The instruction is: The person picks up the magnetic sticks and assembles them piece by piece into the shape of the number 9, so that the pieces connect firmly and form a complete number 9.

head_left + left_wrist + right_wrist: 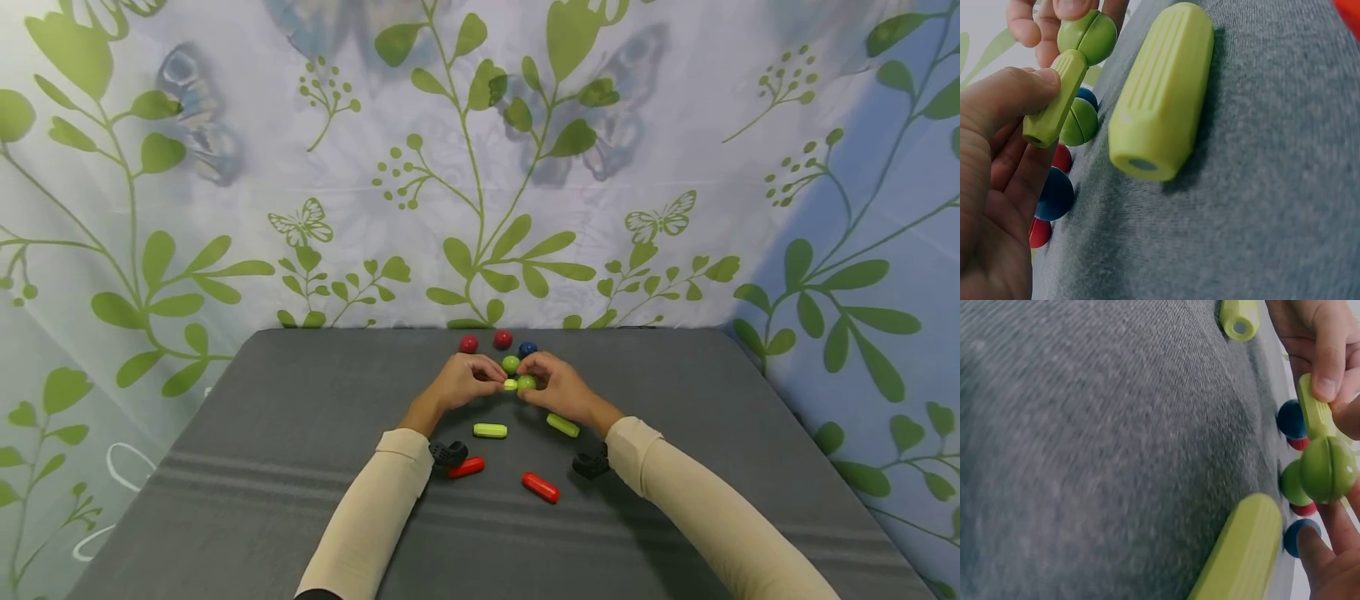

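Note:
My left hand (465, 382) pinches a short yellow-green toy rod (1063, 97) with ribbed sides between thumb and fingers. At the rod's far end sits a green ball (1325, 469) with a seam round it, and the two touch. My right hand (558, 385) grips that ball with its fingertips. Just behind the hands, a second green ball (511, 364) rests on the table. A larger yellow-green rod (1163, 90), nearer the camera in the left wrist view, lies on the cloth and shows a grey spot in its end.
Two red balls (503, 339) and a blue ball (528, 349) stand near the back edge of the grey table (300, 467). Another blue ball (1055, 194) shows in the left wrist view. Nearer me lie another yellow-green rod (562, 425) and two red rods (541, 487). Patterned curtains hang behind.

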A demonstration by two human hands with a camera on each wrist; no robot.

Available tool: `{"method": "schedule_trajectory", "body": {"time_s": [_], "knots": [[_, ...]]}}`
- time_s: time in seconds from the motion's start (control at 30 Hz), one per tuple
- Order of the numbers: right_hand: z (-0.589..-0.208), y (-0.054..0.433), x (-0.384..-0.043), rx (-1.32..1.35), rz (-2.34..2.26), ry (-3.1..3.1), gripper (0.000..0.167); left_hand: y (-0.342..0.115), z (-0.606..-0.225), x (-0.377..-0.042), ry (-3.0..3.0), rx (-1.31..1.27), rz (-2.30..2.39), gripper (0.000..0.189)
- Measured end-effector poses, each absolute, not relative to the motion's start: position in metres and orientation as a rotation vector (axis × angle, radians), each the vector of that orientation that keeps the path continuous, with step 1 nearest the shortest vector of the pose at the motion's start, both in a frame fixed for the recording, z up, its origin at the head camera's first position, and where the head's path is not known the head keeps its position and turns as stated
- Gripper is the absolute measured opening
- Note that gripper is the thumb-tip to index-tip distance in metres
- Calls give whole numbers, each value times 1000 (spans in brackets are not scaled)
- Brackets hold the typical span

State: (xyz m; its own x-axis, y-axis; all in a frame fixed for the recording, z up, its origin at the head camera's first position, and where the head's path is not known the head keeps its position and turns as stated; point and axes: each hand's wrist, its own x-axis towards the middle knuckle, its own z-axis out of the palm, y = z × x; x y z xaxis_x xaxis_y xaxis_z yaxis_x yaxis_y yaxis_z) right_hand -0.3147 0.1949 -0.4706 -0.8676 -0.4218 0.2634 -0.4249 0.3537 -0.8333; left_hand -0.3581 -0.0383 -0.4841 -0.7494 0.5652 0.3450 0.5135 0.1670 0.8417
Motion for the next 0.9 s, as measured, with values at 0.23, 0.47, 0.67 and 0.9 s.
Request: {"method": "schedule_trajectory", "body": {"time_s": [0.23, 0.47, 0.67, 0.9], "knots": [[-472, 187, -315, 824, 1471, -2577, 28, -36, -484, -359, 2355, 1080, 1688, 9], [-472, 186, -317, 798, 1426, -2617, 21, -35, -482, -359, 2360, 1095, 1685, 7], [-476, 186, -318, 806, 1391, -2618, 18, -37, -469, -349, 2322, 1088, 1674, 7], [-477, 186, -317, 801, 1379, -2639, 19, -36, -485, -357, 2347, 1062, 1677, 5]]}}
